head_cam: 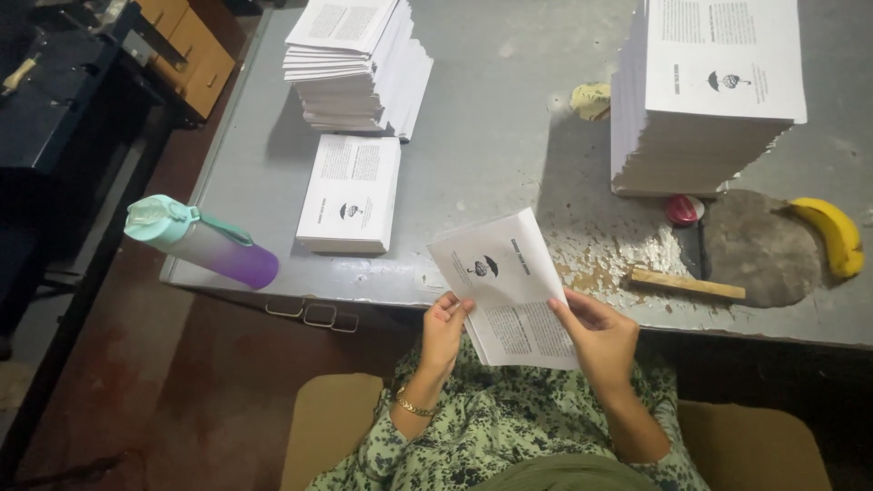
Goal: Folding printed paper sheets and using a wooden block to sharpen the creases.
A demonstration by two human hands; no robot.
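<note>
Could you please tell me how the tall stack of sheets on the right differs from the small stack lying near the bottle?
The tall stack stands many times higher than the small stack. The tall stack's sheets look wider, apparently unfolded; the small stack's look narrower, like folded leaflets. Both are white paper with black text and a small dark emblem, resting on the grey table.

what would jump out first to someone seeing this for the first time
Both hands, left hand and right hand, hold a printed sheet at the table's near edge. A tall stack of sheets rises far right, a yellow banana beside it.
</note>
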